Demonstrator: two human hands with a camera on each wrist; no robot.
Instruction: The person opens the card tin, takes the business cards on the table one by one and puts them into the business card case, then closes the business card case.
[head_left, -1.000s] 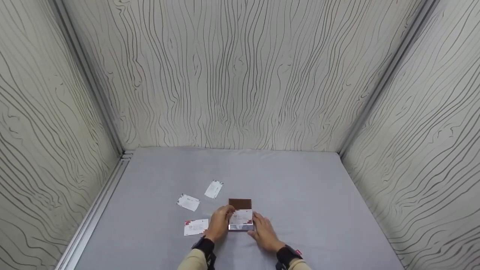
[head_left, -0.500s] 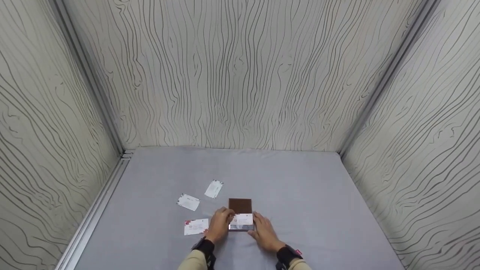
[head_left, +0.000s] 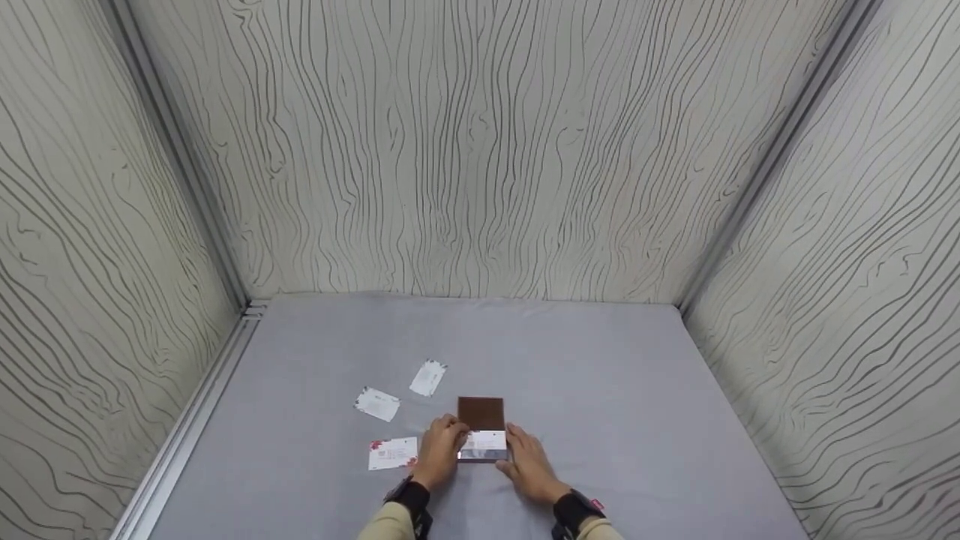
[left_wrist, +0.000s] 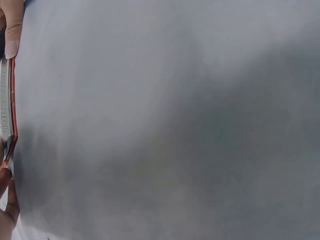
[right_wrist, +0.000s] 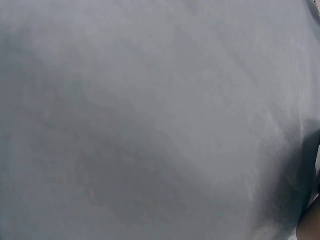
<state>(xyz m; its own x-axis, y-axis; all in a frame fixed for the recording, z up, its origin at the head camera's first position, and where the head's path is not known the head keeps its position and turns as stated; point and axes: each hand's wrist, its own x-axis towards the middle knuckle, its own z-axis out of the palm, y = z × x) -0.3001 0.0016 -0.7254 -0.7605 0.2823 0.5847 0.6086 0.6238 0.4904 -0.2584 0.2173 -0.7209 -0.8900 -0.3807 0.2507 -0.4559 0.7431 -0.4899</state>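
Observation:
A card holder (head_left: 481, 412) lies on the table, its brown panel at the far side and a shiny part at the near side. A white business card (head_left: 487, 439) with red marks lies across its near half. My left hand (head_left: 439, 450) is at the holder's left side, curled fingers holding the card's left edge. My right hand (head_left: 531, 469) grips the right side, fingers along the edge and thumb at the near corner. In the left wrist view, fingers touch both ends of the holder's reddish-brown edge (left_wrist: 13, 100). The right wrist view shows mostly cloth and a sliver of hand.
Three loose cards lie left of the holder: a red-and-white card (head_left: 392, 454) beside my left hand, a white card (head_left: 377, 404) beyond it, and another white card (head_left: 428, 377) farther back. Grey cloth (head_left: 600, 375) covers the table. Wood-patterned walls (head_left: 480, 150) surround it.
The business card has slid toward the near edge of the holder, uncovering more brown panel. My left fingers moved slightly nearer with it; the right hand has stayed in place.

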